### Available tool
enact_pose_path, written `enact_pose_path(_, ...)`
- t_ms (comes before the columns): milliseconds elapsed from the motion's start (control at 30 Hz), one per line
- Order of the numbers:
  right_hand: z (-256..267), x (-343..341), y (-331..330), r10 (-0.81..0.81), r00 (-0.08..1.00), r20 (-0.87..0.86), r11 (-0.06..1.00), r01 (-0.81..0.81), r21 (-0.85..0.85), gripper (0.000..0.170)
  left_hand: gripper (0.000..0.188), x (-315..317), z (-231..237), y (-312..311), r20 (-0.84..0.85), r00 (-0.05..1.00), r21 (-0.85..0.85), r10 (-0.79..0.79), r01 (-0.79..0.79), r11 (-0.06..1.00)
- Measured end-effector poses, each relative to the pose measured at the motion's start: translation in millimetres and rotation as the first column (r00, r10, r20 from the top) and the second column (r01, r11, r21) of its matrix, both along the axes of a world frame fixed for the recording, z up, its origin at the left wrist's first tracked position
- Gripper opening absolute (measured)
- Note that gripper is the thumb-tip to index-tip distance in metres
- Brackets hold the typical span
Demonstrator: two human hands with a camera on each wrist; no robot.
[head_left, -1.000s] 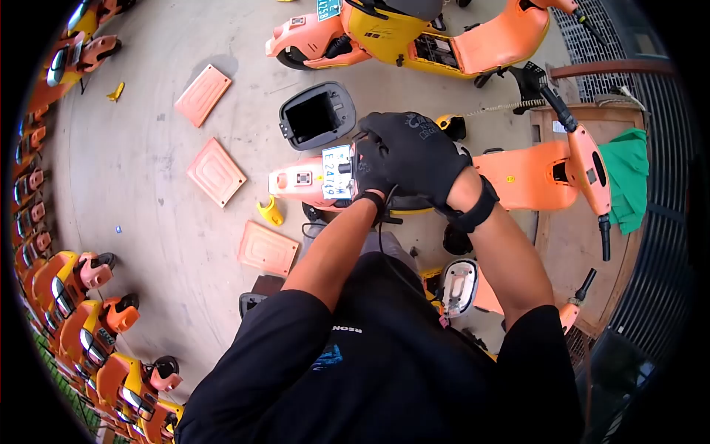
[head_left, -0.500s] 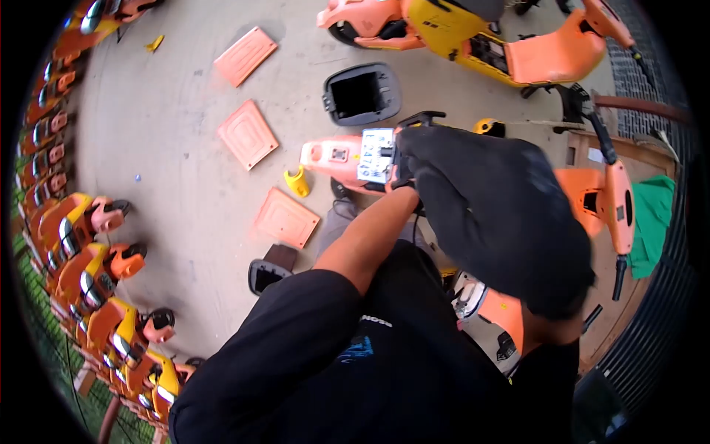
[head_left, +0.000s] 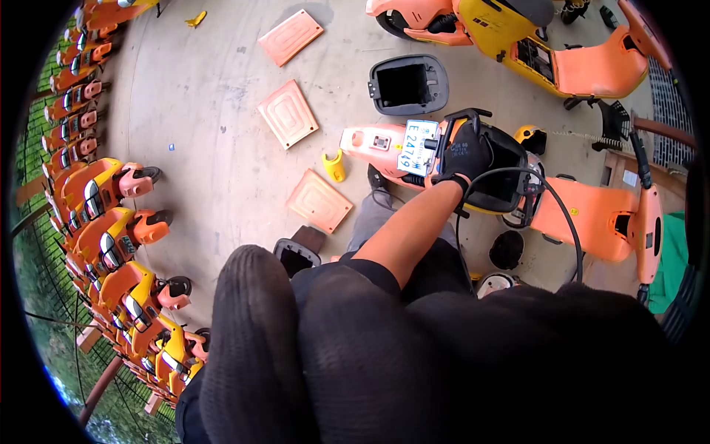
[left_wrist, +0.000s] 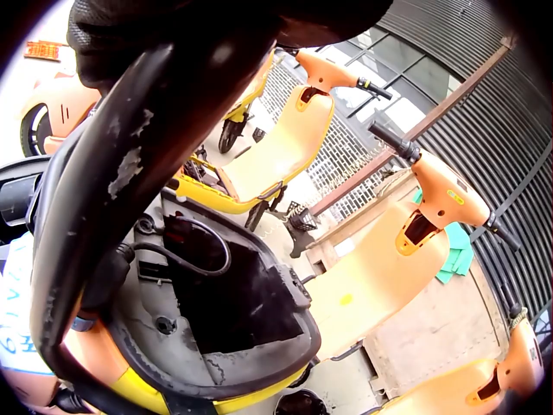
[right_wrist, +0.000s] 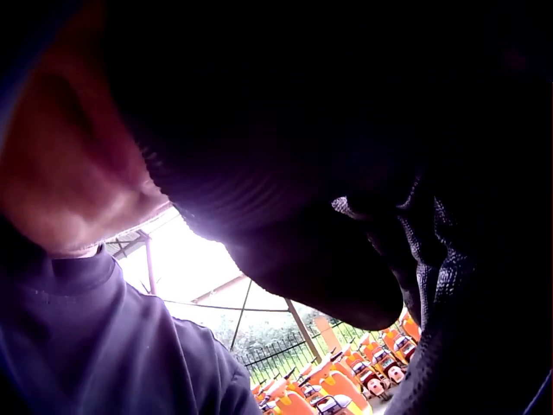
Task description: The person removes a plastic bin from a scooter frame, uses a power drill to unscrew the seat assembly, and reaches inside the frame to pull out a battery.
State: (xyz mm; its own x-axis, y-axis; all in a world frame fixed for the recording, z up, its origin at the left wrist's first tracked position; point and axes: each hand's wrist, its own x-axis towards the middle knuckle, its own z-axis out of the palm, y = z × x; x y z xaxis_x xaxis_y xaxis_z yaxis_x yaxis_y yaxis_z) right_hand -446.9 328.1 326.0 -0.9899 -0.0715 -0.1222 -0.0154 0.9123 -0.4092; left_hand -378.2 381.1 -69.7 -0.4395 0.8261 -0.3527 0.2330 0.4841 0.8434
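My left hand [head_left: 467, 157], in a black glove, grips the black tubular grab rail [head_left: 467, 114] at the back of an orange and yellow scooter. The worn rail [left_wrist: 130, 164] runs large across the left wrist view, the glove round its upper part. Beneath it lies the scooter's open seat compartment [head_left: 497, 194], dark inside, with a thin cable [left_wrist: 203, 270] looped at its edge. Beside the hand sits a licence plate [head_left: 418, 146]. My gloved right hand [head_left: 384, 355] is raised close to the head camera, apart from the scooter, its fingers side by side; no object shows in it.
A grey compartment tub [head_left: 408, 85] lies on the floor behind the scooter, near several orange panels [head_left: 288, 115] and a yellow part [head_left: 334, 166]. Another scooter [head_left: 510, 44] stands beyond. Rows of scooters [head_left: 111, 237] line the left side. A black cable [head_left: 566, 211] arches from the left wrist.
My right hand has left the scooter and come up close to the head camera. The view has shifted, so the scooter sits farther right. My left hand stays at the rail.
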Motion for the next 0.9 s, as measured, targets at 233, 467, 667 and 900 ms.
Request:
enact_pose_path(233,5.5,6.5,-8.0,0.036,0.999,-0.026,0.999,-0.037,-0.011,0.022,0.042,-11.1,20.7,1.8,0.079,0.993,-0.101,-0.092,0.100,0.990)
enact_pose_path(467,6.5,12.2,-24.5,0.051,0.997,-0.055,0.993,-0.057,-0.103,0.022,0.032,52.2,-16.7,0.7,-0.084,0.986,0.134,-0.144,0.154,0.979)
enact_pose_path(667,19.8,15.3,-14.9,0.043,0.999,-0.018,0.996,-0.044,-0.083,0.023,0.033,1.8,-10.2,1.3,-0.120,0.992,0.018,-0.048,0.051,0.999)
enact_pose_path(900,-92.3,80.9,61.9,-0.750,0.655,0.092,0.613,0.741,-0.274,0.030,0.044,6.4,-50.4,-5.0,-0.054,0.977,0.099,-0.206,0.211,0.973)
